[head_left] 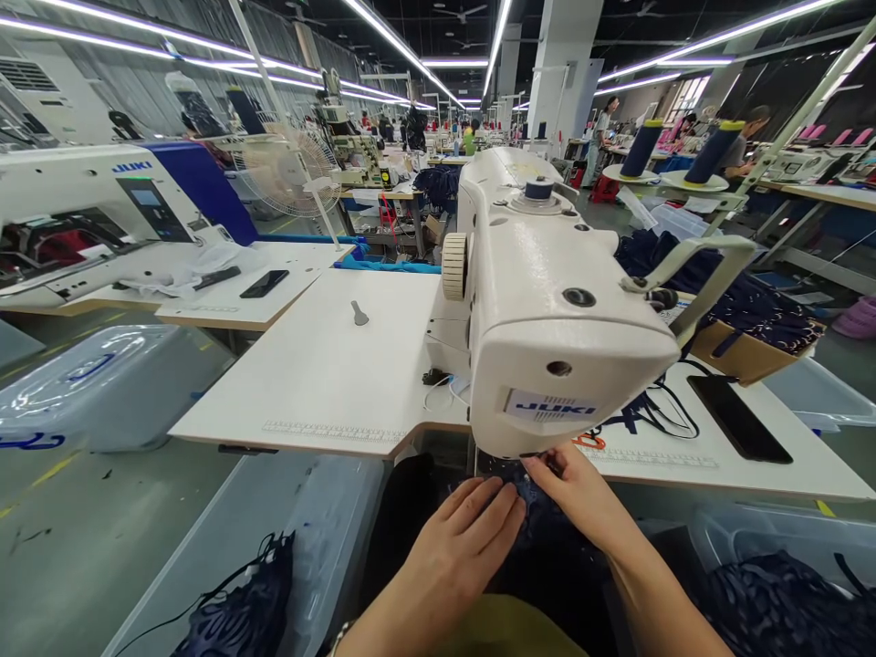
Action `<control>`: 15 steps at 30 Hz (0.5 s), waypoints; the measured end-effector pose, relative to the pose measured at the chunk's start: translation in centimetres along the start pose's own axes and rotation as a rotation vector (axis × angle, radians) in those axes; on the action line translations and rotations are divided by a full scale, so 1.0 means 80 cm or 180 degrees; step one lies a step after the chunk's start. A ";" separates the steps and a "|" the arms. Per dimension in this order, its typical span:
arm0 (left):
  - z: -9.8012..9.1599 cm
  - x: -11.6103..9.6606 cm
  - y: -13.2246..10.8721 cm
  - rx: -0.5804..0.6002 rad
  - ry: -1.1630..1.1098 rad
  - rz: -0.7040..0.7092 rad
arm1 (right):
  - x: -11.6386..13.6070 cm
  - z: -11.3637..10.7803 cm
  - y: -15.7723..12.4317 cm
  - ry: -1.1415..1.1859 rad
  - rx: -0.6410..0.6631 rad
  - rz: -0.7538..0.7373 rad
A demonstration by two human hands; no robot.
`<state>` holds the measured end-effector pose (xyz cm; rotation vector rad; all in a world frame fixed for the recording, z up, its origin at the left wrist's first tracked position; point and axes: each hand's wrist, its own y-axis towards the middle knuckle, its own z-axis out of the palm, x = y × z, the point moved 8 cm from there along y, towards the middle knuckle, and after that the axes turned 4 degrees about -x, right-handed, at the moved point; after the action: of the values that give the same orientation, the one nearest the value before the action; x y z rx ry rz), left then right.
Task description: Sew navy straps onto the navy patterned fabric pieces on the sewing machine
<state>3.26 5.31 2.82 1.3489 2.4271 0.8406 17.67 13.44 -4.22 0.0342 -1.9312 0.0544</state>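
A white JUKI sewing machine (547,365) stands in front of me, its head facing my hands. Dark navy patterned fabric (537,506) lies under the machine head and hangs down toward my lap. My left hand (469,534) rests on this fabric, palm down with fingers stretched out. Close beside it, my right hand (581,488) pinches the fabric's edge just below the machine head. The needle area is hidden behind the head.
A black phone (739,415), navy straps (661,415) and an orange item (589,442) lie on the right of the table. A small grey tool (359,313) lies left. Plastic bins with navy garments (239,602) flank me. Thread cones (643,149) stand behind.
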 end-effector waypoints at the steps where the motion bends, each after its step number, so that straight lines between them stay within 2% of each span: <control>1: 0.001 0.000 -0.001 0.0009 -0.0005 -0.0034 | 0.001 0.000 0.000 -0.0004 0.0011 0.0004; 8: 0.016 0.002 0.001 0.0080 -0.0070 -0.0408 | 0.008 -0.001 -0.003 0.0029 0.0069 0.0043; 15: 0.021 -0.001 0.012 0.0222 -0.0127 -0.0673 | 0.024 -0.007 -0.002 -0.0188 -0.0203 -0.0121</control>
<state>4.77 6.28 2.06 1.0943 2.5327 0.6752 17.54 13.36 -2.19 0.0302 -1.9896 -0.0338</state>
